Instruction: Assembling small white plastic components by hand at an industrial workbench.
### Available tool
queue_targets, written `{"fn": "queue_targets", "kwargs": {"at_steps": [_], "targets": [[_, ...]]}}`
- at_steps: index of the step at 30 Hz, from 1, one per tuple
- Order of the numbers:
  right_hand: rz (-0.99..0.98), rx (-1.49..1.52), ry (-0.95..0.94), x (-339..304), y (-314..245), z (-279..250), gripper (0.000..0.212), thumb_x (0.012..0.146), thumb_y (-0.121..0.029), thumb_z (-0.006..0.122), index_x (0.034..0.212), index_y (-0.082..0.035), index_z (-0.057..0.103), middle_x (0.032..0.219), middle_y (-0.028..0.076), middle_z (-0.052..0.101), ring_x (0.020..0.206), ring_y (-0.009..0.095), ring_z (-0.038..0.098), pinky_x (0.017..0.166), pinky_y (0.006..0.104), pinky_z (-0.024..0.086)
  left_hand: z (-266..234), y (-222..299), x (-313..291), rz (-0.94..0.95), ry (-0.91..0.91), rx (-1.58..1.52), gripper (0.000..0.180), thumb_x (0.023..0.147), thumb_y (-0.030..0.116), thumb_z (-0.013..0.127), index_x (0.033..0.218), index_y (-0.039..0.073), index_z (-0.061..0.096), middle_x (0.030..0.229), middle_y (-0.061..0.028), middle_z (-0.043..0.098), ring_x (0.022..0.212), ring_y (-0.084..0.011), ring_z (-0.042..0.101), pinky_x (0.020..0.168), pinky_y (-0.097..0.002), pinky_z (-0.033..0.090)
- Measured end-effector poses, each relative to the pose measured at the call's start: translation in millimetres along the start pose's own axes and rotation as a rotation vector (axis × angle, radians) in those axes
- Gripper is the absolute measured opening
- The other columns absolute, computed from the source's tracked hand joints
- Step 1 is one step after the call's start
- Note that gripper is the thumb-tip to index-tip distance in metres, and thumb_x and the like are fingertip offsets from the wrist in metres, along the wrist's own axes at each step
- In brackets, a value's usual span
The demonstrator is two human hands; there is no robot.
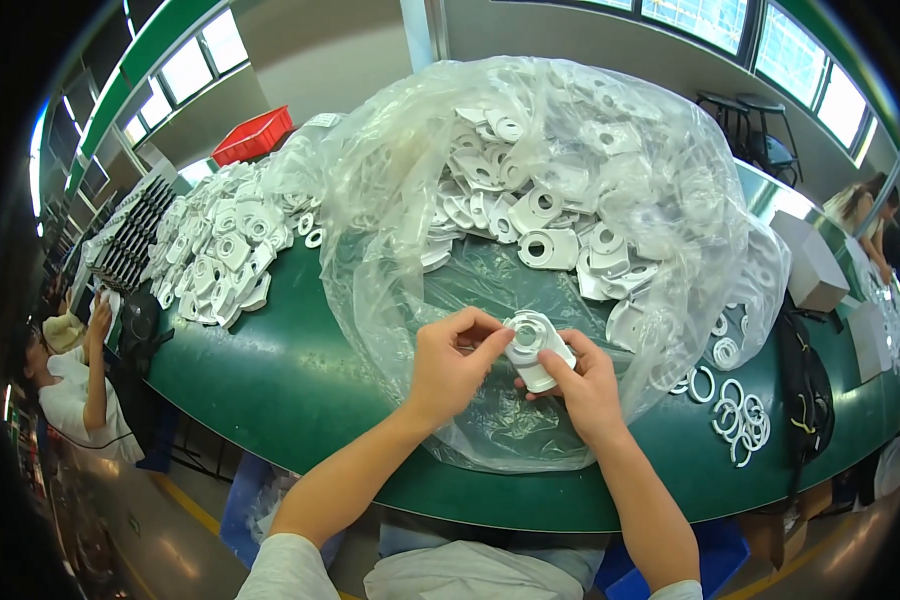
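Observation:
My right hand (585, 388) grips a white plastic housing (536, 374) by its flat end, thumb on top and fingers beneath. At the housing's other end is a round opening with a pale ring (525, 336) around it. My left hand (456, 362) is closed in a pinch at that ring's left edge; whether the ring is a separate piece I cannot tell. Both hands are above the front of a large clear plastic bag (400, 345). Many similar white housings (548, 248) lie heaped inside the bag, just beyond my hands.
The green table (270, 375) curves around me. More white housings (225, 255) are piled at left, near a red bin (253, 135) and stacked black parts (135, 235). Loose white rings (740, 418) lie at right, by a black bag (805, 385) and white boxes (808, 262). Other people sit at both sides.

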State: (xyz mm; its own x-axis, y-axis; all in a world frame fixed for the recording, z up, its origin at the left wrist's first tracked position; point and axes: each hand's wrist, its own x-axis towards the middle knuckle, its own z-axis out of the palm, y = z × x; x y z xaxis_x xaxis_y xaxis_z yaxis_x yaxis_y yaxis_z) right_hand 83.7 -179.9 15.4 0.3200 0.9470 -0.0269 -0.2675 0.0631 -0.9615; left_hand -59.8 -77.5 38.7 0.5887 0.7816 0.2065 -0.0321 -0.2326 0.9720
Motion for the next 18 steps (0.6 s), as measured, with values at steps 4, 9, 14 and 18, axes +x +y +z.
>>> {"fn": "queue_targets", "kwargs": {"at_steps": [4,9,14,18], "targets": [[0.064,0.122,-0.039,-0.3,0.0,0.1,0.028,0.096,-0.019,0.045,0.112,0.004,0.050,0.099,0.015,0.063,0.078,0.024,0.067,0.059,0.0301,0.055,-2.9,-3.4,3.9,-0.180,-0.005,-0.263,0.012,0.086,0.008,0.063,0.081,-0.003,0.061,0.068,-0.0053,0.059,0.051,-0.0074,0.053,0.042,-0.0204,0.041],[0.072,0.192,-0.044,-1.6,-1.6,-0.3,0.034,0.098,-0.023,0.040,0.115,0.005,0.049,0.102,0.015,0.062,0.080,0.027,0.066,0.062,0.0324,0.055,-4.8,-7.2,5.3,-0.176,0.000,-0.241,0.012,0.086,0.008,0.063,0.082,-0.003,0.061,0.068,-0.0053,0.059,0.052,-0.0084,0.055,0.043,-0.0211,0.042],[0.055,0.182,-0.039,-1.9,-3.6,-0.7,0.033,0.098,-0.022,0.040,0.115,0.005,0.049,0.102,0.016,0.062,0.080,0.027,0.066,0.062,0.0322,0.055,-2.0,-7.1,3.9,-0.172,0.007,-0.205,0.012,0.086,0.008,0.063,0.081,-0.003,0.060,0.068,-0.0050,0.060,0.052,-0.0082,0.055,0.043,-0.0208,0.042],[0.047,0.181,-0.034,-1.8,-4.3,-0.4,0.028,0.095,-0.014,0.046,0.114,0.006,0.049,0.101,0.016,0.062,0.079,0.025,0.067,0.062,0.0311,0.055,0.9,-6.1,1.7,-0.152,0.012,-0.176,0.011,0.086,0.008,0.064,0.080,-0.002,0.060,0.066,-0.0037,0.060,0.052,-0.0068,0.054,0.043,-0.0201,0.042]]}}
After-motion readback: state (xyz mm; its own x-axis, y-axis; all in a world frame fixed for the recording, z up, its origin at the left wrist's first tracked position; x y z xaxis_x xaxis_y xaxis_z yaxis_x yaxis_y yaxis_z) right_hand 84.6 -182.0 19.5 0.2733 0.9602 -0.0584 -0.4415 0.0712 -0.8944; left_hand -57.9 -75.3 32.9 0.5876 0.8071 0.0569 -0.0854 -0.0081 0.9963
